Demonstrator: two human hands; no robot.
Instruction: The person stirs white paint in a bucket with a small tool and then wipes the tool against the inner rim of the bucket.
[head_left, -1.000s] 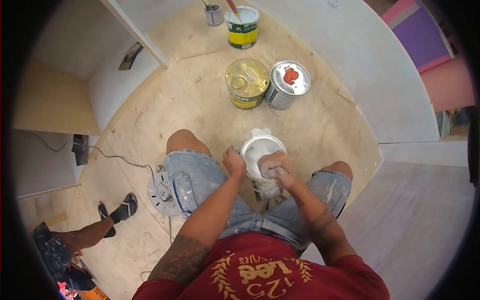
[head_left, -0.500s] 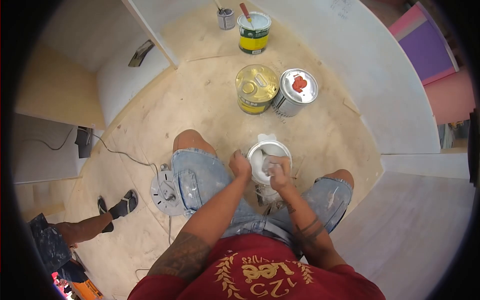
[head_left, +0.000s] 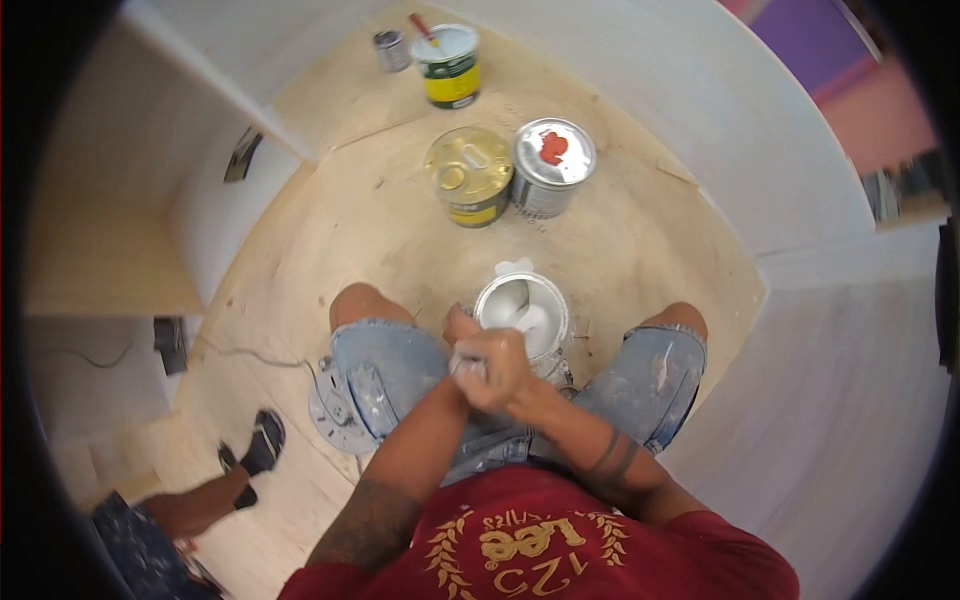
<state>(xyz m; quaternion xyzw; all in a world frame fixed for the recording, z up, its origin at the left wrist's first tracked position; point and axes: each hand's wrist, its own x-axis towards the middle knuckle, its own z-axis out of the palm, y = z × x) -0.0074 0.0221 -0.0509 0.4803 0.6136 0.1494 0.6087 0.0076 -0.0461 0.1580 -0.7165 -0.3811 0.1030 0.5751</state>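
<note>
An open tin point(head_left: 562, 310) of white paste stands between my knees, its rim smeared white. A greyish streak or tool lies in the paste, too blurred to name. My left hand point(head_left: 459, 324) is beside the tin's left rim; its fingers are mostly hidden, and I cannot tell whether it touches the tin. Crossing in front of the left wrist, my right hand point(head_left: 494, 370) is closed, with white on its fingers. Whatever may be inside this fist is hidden.
A gold-lidded can point(head_left: 468, 165) and a silver can point(head_left: 553, 165) stand ahead. Farther off are a green-yellow bucket point(head_left: 450, 80) with a red-handled tool and a small tin point(head_left: 391, 51). A round plate-like device point(head_left: 338, 410) lies left. Another person's foot point(head_left: 264, 442) is nearby.
My right hand has come out of the tin and moved left, across my left wrist. My left hand has shifted slightly left. The whole view has also shifted.
</note>
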